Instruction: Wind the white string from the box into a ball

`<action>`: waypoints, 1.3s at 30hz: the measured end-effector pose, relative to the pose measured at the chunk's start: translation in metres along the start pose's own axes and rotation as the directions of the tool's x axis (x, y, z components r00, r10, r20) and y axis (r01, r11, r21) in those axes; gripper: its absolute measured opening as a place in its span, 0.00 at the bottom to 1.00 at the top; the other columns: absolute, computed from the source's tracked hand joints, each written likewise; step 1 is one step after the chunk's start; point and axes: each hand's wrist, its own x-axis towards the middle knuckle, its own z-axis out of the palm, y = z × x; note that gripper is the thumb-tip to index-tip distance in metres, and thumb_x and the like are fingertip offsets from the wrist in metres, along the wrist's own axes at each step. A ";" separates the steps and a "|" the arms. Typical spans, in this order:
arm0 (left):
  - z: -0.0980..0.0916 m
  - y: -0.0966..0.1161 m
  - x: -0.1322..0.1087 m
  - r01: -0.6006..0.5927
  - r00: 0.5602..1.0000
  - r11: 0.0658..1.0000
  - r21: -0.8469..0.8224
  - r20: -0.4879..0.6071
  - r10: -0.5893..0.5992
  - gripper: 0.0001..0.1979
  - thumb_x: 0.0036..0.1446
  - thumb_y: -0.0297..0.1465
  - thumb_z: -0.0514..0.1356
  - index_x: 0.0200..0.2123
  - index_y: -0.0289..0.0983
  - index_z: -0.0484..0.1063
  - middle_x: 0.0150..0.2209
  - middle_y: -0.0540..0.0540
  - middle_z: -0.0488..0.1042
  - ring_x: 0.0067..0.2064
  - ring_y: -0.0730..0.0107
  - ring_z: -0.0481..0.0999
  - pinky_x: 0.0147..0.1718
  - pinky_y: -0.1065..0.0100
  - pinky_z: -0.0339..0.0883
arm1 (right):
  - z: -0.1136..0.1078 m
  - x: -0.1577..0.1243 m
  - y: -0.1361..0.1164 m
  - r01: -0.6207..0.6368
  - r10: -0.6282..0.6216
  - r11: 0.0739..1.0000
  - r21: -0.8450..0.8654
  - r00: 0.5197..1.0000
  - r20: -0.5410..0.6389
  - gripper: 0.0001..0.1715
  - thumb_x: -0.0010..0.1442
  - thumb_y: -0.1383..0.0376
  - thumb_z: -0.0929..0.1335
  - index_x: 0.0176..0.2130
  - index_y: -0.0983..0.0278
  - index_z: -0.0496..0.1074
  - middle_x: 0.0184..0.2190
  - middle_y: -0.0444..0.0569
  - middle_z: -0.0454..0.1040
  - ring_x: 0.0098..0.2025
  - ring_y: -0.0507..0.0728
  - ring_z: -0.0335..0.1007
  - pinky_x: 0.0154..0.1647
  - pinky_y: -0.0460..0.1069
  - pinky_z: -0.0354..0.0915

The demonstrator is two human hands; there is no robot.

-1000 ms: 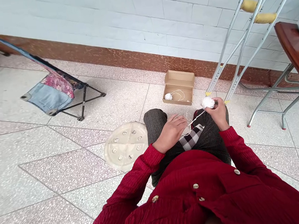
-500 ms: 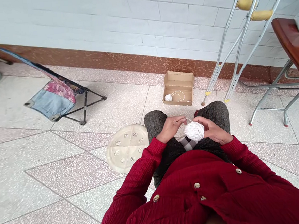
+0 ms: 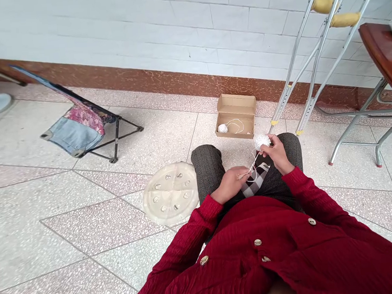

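Seated person seen from above, hands over the lap, just on the near side of the cardboard box [image 3: 236, 104] on the floor.

The right hand [image 3: 277, 154] is the one closer to the box. Its fingers [image 3: 268, 147] are clamped around a white ball of yarn [image 3: 261, 140], which is held clear of the knee, just short of the box's near right corner.

The left hand [image 3: 230, 185] lies lower and farther from the box, toward the body. Its fingertips [image 3: 240, 175] are pressed together on a strand [image 3: 252, 164] of the same yarn.

The strand runs taut between the two hands. Its long axis slants from the left fingertips up and rightward to the ball, so the ball lies ahead and to the right of the left hand, on the box side. A checked cloth [image 3: 254, 184] shows in the lap beneath the strand.

Inside the box lie a smaller ball [image 3: 222, 128] and a loose loop of yarn. A round pale lid [image 3: 162, 189] rests on the floor left of the box and nearer the person. A folding stool [image 3: 76, 130] stands well to the box's left, and crutches [image 3: 322, 4] lean on the wall to its right.
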 end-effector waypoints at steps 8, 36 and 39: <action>-0.049 0.006 0.004 -0.018 0.976 0.938 0.346 -0.198 0.092 0.13 0.69 0.33 0.54 0.37 0.38 0.78 0.40 0.46 0.81 0.44 0.66 0.77 0.62 0.56 0.61 | -0.029 0.004 0.022 0.242 -0.230 0.774 -0.585 0.968 0.096 0.28 0.42 0.63 0.75 0.45 0.63 0.74 0.44 0.51 0.70 0.44 0.61 0.69 0.47 0.56 0.69; -0.042 0.019 0.022 -0.124 0.991 0.852 0.509 0.110 0.079 0.16 0.70 0.32 0.52 0.38 0.37 0.79 0.33 0.44 0.78 0.38 0.65 0.75 0.39 0.69 0.60 | -0.001 -0.029 0.038 0.024 0.120 0.958 -0.285 0.871 0.477 0.29 0.39 0.67 0.75 0.44 0.62 0.72 0.39 0.45 0.71 0.37 0.56 0.71 0.40 0.53 0.70; -0.055 0.016 0.035 -0.070 0.997 0.843 0.534 0.053 0.049 0.16 0.70 0.32 0.52 0.35 0.36 0.78 0.29 0.46 0.77 0.35 0.66 0.75 0.37 0.70 0.60 | -0.002 -0.040 0.034 -0.376 0.302 0.927 -0.008 0.730 0.613 0.30 0.45 0.64 0.75 0.49 0.61 0.69 0.38 0.44 0.75 0.31 0.54 0.75 0.33 0.51 0.71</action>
